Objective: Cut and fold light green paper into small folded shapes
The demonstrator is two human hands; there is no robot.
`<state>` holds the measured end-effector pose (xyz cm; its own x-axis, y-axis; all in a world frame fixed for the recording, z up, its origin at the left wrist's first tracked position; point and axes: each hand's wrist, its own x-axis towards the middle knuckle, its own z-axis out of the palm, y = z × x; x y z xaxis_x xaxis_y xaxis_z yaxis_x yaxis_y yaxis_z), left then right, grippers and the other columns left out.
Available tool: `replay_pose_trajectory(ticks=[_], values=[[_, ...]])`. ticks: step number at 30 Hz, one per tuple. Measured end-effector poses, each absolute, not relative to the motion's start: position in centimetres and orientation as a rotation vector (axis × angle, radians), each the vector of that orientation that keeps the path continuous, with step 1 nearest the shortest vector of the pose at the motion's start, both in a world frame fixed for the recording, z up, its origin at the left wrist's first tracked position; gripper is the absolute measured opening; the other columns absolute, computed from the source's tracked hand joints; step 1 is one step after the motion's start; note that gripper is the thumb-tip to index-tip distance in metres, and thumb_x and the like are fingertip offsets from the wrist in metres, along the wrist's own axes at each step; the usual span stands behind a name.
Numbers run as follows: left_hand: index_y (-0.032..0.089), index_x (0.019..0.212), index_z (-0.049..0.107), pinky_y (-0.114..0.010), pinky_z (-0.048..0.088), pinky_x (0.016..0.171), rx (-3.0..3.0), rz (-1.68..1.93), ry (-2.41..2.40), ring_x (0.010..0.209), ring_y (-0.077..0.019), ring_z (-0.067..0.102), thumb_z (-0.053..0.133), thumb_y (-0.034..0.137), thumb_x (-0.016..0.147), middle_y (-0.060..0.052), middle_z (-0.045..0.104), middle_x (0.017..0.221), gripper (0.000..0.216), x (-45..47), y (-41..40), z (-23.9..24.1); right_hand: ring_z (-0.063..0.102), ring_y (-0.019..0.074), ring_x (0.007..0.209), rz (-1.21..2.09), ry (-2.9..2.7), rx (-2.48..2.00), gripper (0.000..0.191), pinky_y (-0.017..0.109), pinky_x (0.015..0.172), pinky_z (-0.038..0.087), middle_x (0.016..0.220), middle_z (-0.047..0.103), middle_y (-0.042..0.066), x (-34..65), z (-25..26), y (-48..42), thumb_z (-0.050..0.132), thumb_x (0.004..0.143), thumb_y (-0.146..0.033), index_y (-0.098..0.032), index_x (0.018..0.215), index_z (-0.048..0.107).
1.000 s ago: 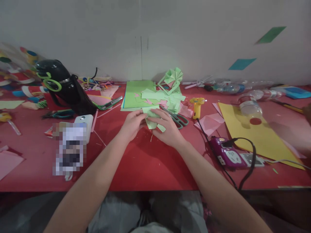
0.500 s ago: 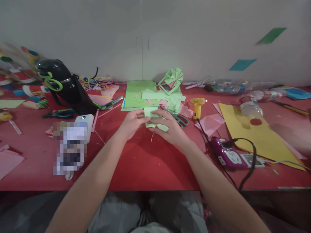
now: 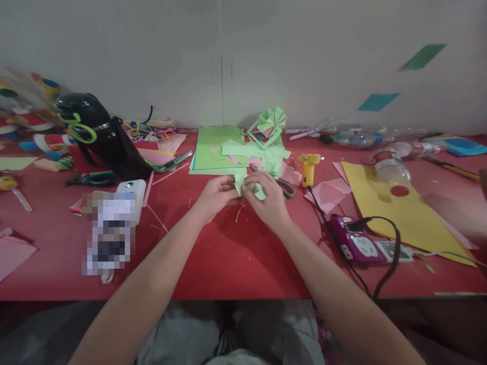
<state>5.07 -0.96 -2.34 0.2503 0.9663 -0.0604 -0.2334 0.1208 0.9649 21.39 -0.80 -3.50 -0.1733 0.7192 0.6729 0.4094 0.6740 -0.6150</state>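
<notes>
Between my two hands is a small piece of light green paper [image 3: 239, 181], partly covered by my fingers. My left hand [image 3: 218, 196] pinches its left side between thumb and fingers. On the other side, my right hand [image 3: 268, 198] grips the paper with thumb and fingertips, and a green corner shows beneath the fingers. Just behind my right hand lie scissors [image 3: 287, 188] with grey-green handles, their blades partly hidden. Beyond them sits a heap of cut green paper scraps [image 3: 272, 161] with pink bits, and a folded green paper rosette [image 3: 273, 120] stands at the back.
Right of my hands are a yellow glue gun [image 3: 310, 167], a purple power strip [image 3: 355, 241] with cables, yellow paper [image 3: 399, 218] and a plastic bottle [image 3: 391, 170]. To the left are a black flask [image 3: 102, 137] and a white phone-like device [image 3: 133, 195]. Another person's blurred arm [image 3: 462, 210] is at right.
Both hands have drawn closer together on the green paper. My right fingers have curled in from a spread pose, and less of the paper shows.
</notes>
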Motion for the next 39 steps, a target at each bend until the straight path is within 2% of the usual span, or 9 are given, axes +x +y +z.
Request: replay_pose_trajectory(ticks=[4,10,17,21,26,34,39], values=[[0.015,0.092,0.062,-0.041,0.057,0.088,1.070,1.060,0.895,0.081,-0.0164,0.068,0.078,0.017,0.068,-0.002,0.067,0.081,0.028,5.3,-1.1,-2.4,0.064,0.0223,0.099,0.354,-1.818,-0.899,0.009,0.042,0.090,0.052,0.100,0.066,0.008,21.4,-3.6,-0.8,0.058,0.090,-0.019,-0.023,0.094,0.064],[0.016,0.080,0.055,-0.035,0.058,0.083,1.066,1.110,0.890,0.073,-0.0116,0.063,0.072,0.012,0.065,0.003,0.061,0.074,0.023,5.9,-1.4,-2.3,0.065,0.0219,0.095,0.299,-1.793,-0.896,0.004,0.040,0.088,0.053,0.095,0.066,0.008,21.4,-3.8,-0.6,0.064,0.088,-0.019,-0.022,0.086,0.065],[0.015,0.084,0.057,-0.037,0.058,0.083,0.979,1.079,0.911,0.074,-0.0137,0.065,0.069,0.009,0.064,0.001,0.063,0.075,0.024,6.5,-1.7,-2.0,0.064,0.0222,0.094,0.251,-1.763,-0.909,0.006,0.041,0.086,0.052,0.095,0.065,0.008,21.4,-3.9,-0.6,0.065,0.089,-0.021,-0.022,0.083,0.064],[0.016,0.076,0.054,-0.037,0.059,0.082,0.909,1.083,0.911,0.067,-0.0127,0.065,0.066,0.009,0.069,0.002,0.060,0.068,0.015,6.5,-1.7,-1.8,0.065,0.0214,0.093,0.235,-1.780,-0.895,0.006,0.039,0.085,0.052,0.094,0.065,0.008,21.4,-4.0,-0.5,0.063,0.089,-0.019,-0.021,0.084,0.063],[0.015,0.072,0.054,-0.038,0.059,0.082,0.889,1.090,0.911,0.067,-0.0134,0.067,0.065,0.015,0.074,0.001,0.061,0.070,0.011,6.6,-1.8,-1.7,0.064,0.0204,0.089,0.253,-1.769,-0.914,0.006,0.037,0.083,0.052,0.090,0.064,0.006,21.4,-3.8,-0.6,0.062,0.090,-0.020,-0.022,0.084,0.061],[0.015,0.072,0.056,-0.038,0.057,0.087,0.906,1.105,0.887,0.070,-0.0134,0.067,0.075,0.019,0.069,0.001,0.062,0.069,0.019,6.7,-1.8,-1.9,0.064,0.0204,0.087,0.260,-1.759,-0.935,0.007,0.037,0.081,0.051,0.089,0.065,0.005,21.4,-3.7,-0.7,0.063,0.089,-0.020,-0.023,0.083,0.061],[0.015,0.069,0.054,-0.037,0.057,0.086,0.860,1.106,0.847,0.068,-0.0127,0.066,0.070,0.015,0.071,0.001,0.061,0.068,0.016,6.6,-1.8,-1.9,0.064,0.0204,0.088,0.260,-1.757,-0.938,0.007,0.038,0.081,0.052,0.090,0.064,0.005,21.4,-3.7,-0.7,0.062,0.089,-0.020,-0.023,0.083,0.059]])
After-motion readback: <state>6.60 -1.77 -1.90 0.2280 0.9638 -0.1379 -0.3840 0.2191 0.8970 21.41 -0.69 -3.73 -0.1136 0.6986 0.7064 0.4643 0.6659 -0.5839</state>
